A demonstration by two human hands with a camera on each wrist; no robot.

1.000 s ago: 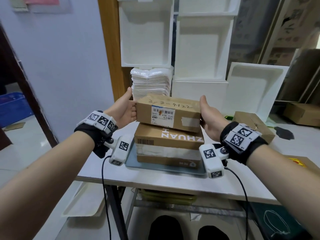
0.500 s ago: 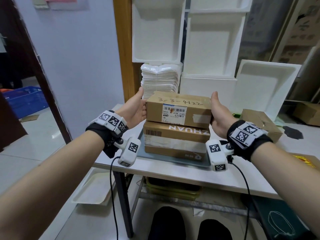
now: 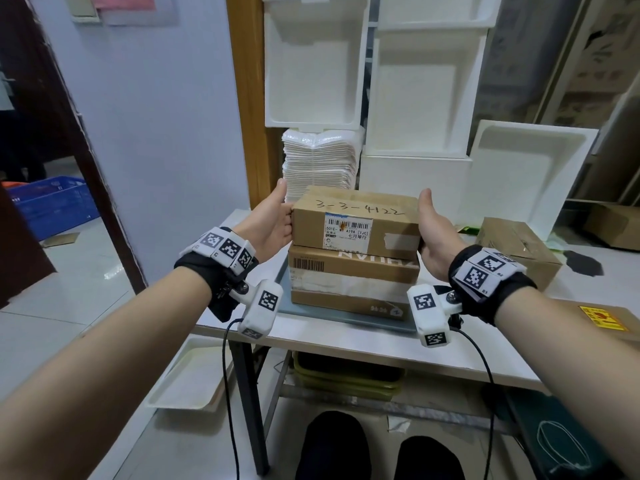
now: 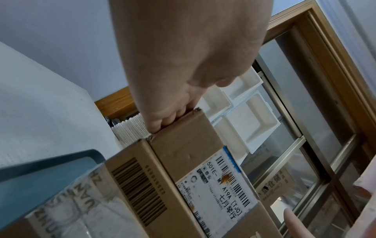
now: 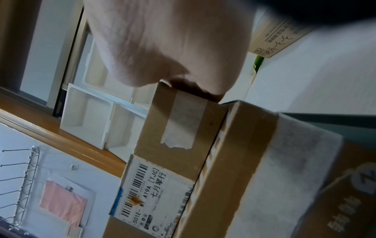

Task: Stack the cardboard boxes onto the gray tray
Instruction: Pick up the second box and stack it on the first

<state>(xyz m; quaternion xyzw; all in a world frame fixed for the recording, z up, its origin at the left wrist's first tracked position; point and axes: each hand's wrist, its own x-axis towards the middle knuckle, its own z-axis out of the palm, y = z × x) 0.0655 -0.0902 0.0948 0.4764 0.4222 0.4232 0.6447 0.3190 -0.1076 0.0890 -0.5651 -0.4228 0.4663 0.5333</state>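
White table (image 3: 485, 355) | small brown labelled cardboard box (image 3: 356, 220) on larger taped carton (image 3: 353, 282) | left hand (image 3: 270, 223), right hand (image 3: 436, 233) clasp opposite ends, likely for a level lift

Bare forearms, left hand (image 3: 273, 220) & right hand (image 3: 438, 233). Worn: black fabric wrist strap (image 3: 199, 268) on L, R strap (image 3: 505, 306) alike; atop each, white plates (image 3: 227, 247) of b/w square tags. Tagged white boxy cam pod (image 3: 261, 311) at 5 o'clock of L strap, R pod (image 3: 429, 315) at 8 o'clock; silver screw (image 3: 245, 288) at joint. Per pod, thin black cable (image 3: 225, 375) twd 6 o'clock. Also black shoes (image 3: 332, 445).
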